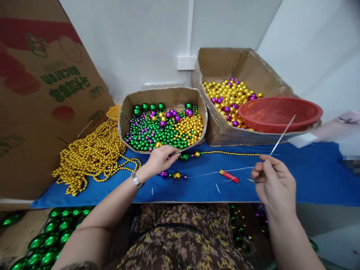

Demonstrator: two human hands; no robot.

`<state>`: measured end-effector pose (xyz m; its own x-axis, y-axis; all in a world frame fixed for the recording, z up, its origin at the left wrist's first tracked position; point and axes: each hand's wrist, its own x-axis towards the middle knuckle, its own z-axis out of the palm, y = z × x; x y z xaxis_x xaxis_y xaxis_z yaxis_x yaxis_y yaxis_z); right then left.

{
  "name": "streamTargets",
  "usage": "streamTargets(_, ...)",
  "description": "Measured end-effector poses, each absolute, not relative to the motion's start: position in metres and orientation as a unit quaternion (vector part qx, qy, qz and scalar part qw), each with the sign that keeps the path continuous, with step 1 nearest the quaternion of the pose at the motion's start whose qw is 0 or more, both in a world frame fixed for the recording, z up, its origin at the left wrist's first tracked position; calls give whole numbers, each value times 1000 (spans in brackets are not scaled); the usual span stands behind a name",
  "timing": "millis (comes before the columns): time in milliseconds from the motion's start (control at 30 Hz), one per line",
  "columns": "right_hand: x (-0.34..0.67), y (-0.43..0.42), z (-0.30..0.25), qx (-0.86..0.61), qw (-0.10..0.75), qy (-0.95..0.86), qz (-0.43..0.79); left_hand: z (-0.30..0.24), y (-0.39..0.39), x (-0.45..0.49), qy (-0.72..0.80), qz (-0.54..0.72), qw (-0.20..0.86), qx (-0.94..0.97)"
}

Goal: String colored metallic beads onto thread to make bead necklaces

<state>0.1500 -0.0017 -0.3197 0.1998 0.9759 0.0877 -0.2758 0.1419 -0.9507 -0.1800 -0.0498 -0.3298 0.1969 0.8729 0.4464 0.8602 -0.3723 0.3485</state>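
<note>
My left hand reaches over the blue table cover, fingers pinched at the end of a bead string by a green bead. My right hand is closed on a long thin needle that points up and right. White thread runs from it to a short strand of purple and gold beads. A red lighter lies between my hands.
A small cardboard box of green, purple and gold beads stands behind my left hand. A larger box holds gold beads and a red basin. Gold bead strings are piled left. Green beads lie below the table.
</note>
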Motion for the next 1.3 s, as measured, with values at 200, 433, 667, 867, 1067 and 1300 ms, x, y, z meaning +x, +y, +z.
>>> streamTargets(200, 143, -12, -335, -445, 598, -437, 503, -314, 6, -251, 733, 186, -75, 650)
streamTargets(433, 137, -14, -350, -442, 569, -449, 528, -333, 18, -254, 698, 163, 13, 697)
streamTargets(667, 126, -18, -348, -442, 543, -466, 540, -318, 26, -253, 706, 299, 66, 639)
streamTargets(867, 120, -17, -357, -444, 528, -486, 537, -319, 58, -265, 748, 212, -26, 628)
streamTargets(1067, 115, -21, -361, -455, 507, -517, 519, -337, 92, -272, 737, 103, -46, 667)
streamTargets(1300, 115, -26, -365, -464, 481, -548, 502, -349, 99, -273, 744, 112, -35, 657)
